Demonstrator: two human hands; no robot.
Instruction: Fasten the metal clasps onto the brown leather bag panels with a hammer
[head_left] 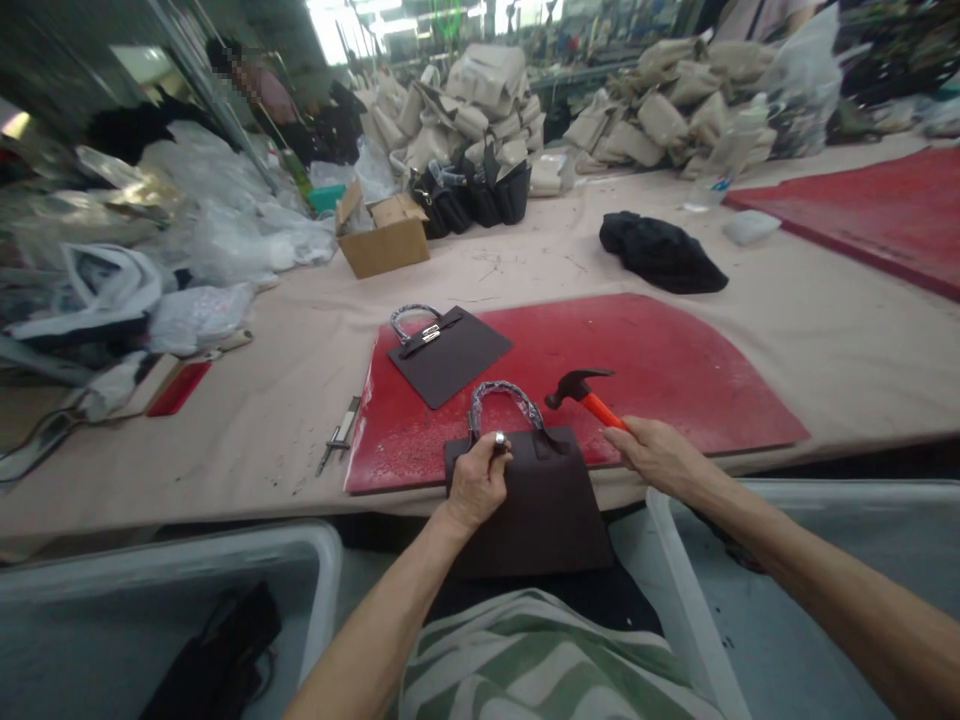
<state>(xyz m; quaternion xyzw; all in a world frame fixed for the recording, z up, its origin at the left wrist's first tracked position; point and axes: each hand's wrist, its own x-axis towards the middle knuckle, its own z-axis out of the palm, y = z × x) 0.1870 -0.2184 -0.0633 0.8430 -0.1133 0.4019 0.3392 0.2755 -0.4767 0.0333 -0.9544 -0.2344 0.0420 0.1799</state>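
Note:
My left hand (480, 480) pinches a small silver metal piece (500, 439) at the top edge of a dark brown handbag (551, 510), near the base of its plastic-wrapped handle. The bag's upper part lies over the front edge of a red board (630, 350). To the right, my right hand (656, 450) is closed on the orange handle of a claw hammer (600, 408), its dark head raised beside the bag's handle. A second brown bag piece (454, 360) with a wrapped handle and silver clasp lies flat on the board.
Grey bins (326, 570) stand at both sides below the table (300, 350). Metal tools (341, 435) lie left of the board. Farther back are a cardboard box (386, 245), a black cloth (660, 250), a clear bottle (724, 165) and wrapped bags; a person stands at the back left.

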